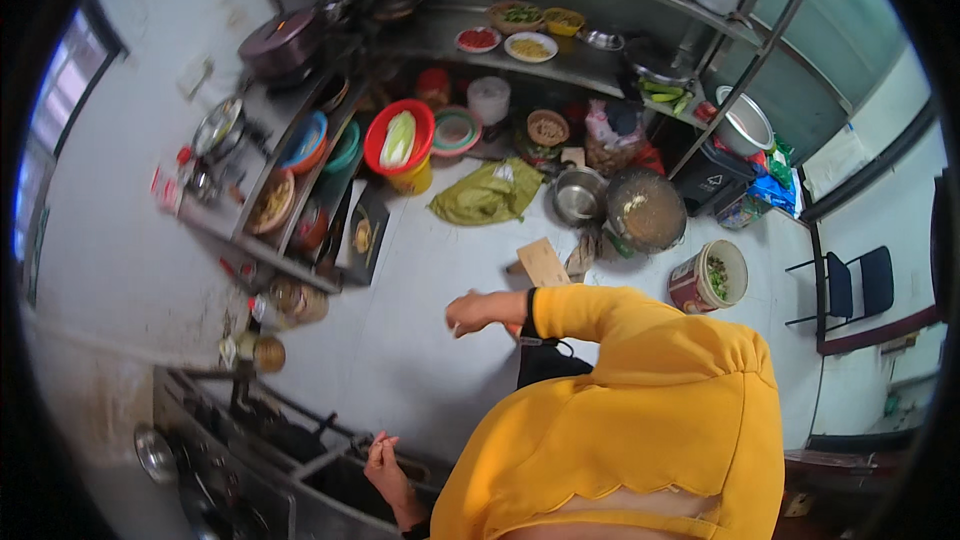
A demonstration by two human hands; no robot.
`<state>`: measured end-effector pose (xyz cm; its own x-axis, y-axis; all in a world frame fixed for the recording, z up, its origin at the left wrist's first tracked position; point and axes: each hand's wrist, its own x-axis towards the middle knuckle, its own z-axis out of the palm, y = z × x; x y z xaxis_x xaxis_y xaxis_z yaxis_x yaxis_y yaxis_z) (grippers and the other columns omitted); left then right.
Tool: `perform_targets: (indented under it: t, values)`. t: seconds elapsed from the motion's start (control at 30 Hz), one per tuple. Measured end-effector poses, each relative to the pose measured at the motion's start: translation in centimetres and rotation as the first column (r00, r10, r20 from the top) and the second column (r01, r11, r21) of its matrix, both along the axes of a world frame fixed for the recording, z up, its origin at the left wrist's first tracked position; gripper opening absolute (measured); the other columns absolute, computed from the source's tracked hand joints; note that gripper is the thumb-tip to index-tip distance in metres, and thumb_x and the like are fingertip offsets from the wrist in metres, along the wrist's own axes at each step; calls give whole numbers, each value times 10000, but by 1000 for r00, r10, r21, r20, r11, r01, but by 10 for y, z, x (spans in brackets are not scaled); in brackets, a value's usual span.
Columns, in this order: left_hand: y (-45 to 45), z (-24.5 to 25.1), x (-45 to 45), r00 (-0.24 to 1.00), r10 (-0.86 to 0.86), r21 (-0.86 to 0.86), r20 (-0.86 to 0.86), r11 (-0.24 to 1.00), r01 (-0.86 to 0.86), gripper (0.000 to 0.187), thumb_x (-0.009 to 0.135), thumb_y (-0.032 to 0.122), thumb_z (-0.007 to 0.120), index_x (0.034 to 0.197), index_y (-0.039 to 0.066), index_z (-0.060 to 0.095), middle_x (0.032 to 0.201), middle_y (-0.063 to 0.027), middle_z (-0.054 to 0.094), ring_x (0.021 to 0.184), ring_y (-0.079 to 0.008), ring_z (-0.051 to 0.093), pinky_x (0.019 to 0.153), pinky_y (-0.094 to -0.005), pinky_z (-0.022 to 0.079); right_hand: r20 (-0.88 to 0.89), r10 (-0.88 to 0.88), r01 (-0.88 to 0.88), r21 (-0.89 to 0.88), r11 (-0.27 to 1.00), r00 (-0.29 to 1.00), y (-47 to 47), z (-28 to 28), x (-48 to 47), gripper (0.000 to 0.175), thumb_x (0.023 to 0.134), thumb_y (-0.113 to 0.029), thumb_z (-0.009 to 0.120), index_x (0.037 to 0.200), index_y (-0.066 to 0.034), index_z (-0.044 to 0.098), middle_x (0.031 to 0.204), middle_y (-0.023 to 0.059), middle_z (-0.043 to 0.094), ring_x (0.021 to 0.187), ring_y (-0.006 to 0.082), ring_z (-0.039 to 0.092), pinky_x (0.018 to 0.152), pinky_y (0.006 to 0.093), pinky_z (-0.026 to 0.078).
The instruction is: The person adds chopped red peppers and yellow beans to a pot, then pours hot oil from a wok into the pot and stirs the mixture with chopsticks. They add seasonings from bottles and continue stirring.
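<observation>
My right hand point(469, 313) reaches out over the pale floor point(390, 367), its fingers curled downward. A small white spot shows at its fingertips; whether it holds anything is hidden. A brown board point(543, 262) lies beyond my right forearm. Lower down, my left hand point(388, 466) is raised in front of the steel cooking counter point(292, 476), thumb and fingers drawn together, with nothing visible between them. A black wok-like pan point(289, 435) sits on that counter. Yellow cloth of my top covers the lower right of the view.
Ahead on the floor are a green sack point(487, 193), a steel pot point(580, 195), a wide pan point(646, 211) and a bucket with green scraps point(707, 277). A cabbage point(397, 139) rests in a red basin point(375, 129). Steel shelving point(442, 45) holds plates of food; bottles point(289, 305) stand left.
</observation>
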<state>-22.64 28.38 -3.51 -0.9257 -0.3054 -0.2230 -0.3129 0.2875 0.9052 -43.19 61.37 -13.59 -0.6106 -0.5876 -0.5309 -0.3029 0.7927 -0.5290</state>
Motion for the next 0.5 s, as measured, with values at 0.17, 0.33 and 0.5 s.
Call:
perform_targets:
  t: [0.17, 0.33, 0.5]
  values:
    - [84, 3, -148, 969, -240, 28, 53, 971, 239, 244, 955, 93, 602, 818, -89, 689, 1151, -175, 688, 929, -201, 641, 849, -338, 478, -278, -474, 532, 194, 824, 836, 236, 20, -76, 575, 802, -539, 733, 1161, -93, 682, 1156, 159, 683, 1152, 344, 613, 966, 647, 378]
    - [167, -80, -223, 893, -444, -88, 79, 889, 450, 212, 963, 130, 599, 877, -36, 699, 1193, -156, 664, 983, -231, 632, 840, -369, 486, -337, -781, 848, 128, 515, 525, 435, 26, -132, 540, 847, -495, 689, 978, 27, 727, 1000, 263, 697, 954, 409, 678, 837, 481, 540]
    - [212, -148, -229, 447, -624, 67, 641, 625, 778, 213, 975, 165, 588, 950, -24, 685, 1199, -155, 662, 1009, -233, 630, 862, -367, 489, -607, -794, 998, -55, -8, -40, 616, -1, -168, 670, 822, -458, 704, 1198, 81, 568, 1150, 337, 628, 1057, 439, 646, 930, 492, 519]
